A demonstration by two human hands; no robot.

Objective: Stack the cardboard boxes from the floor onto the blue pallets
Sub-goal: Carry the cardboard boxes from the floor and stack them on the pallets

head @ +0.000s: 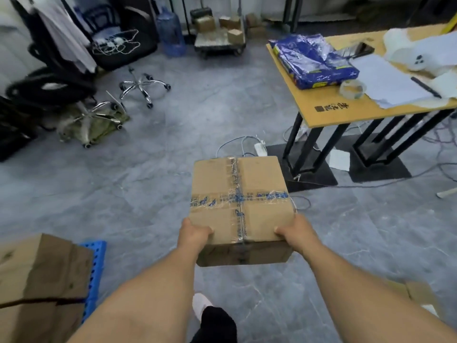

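A: At centre frame, slightly toward 5 o'clock: taped cardboard box [239, 206] held up off the grey floor [138, 194]; both bare hands on its near edge.

B: grip?

A: left hand [195, 233] on the near-left corner, thumb on top, other fingers wrapped under and hidden; right hand [294, 230] mirrors it on the near-right corner; both clamped on the box; forearms reach out from 6 o'clock.

B: box condition?

A: flaps closed; clear tape with blue print crossing the top lengthwise and crosswise; top face tilted a little toward the camera; near side face in shadow.

B: pallet?

A: blue pallet [95, 273] at 8 o'clock, only an edge strip showing; a large cardboard box [37, 288] sits on it and covers most of it; held box well apart from both, to the right of them.

B: anything else on the floor?

A: corner of another cardboard piece [418, 298] at 4 o'clock, cut by the frame; a white shoe [200, 305] and a dark trouser leg [217, 325] at 6 o'clock; white power strip [260, 147] with cables just beyond the box at 12 o'clock.

B: surroundings?

A: yellow-topped table [346, 112] on black legs at 2 o'clock, carrying a blue plastic-wrapped pack [314, 60], a tape roll [352, 89] and papers [388, 80]; overturned chair bases [144, 86] at 10 o'clock; blue water jug [170, 33] and a low cart [220, 43] with small boxes at 12 o'clock, blurred.
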